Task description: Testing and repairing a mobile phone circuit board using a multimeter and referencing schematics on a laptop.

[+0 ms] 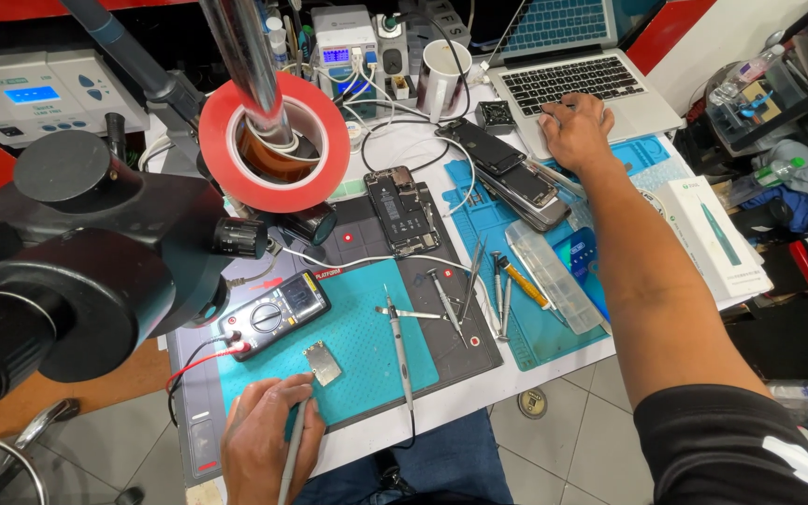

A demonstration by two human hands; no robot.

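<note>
My left hand [268,435] rests at the near edge of the bench and grips a thin grey probe [292,458] like a pen. Just beyond its fingers a small metal shield plate [322,362] lies on the teal work mat [367,341]. My right hand [574,126] reaches far across the bench with fingers spread on the trackpad area of a silver laptop [577,75]. An opened phone [402,210] lies on the dark mat between my hands.
A black microscope head [95,262] with a red tape roll [275,142] on its pole fills the left. A multimeter [275,313], tweezers and screwdrivers [451,304], stacked phones [507,173], a white mug [444,77] and a white box [717,238] crowd the bench.
</note>
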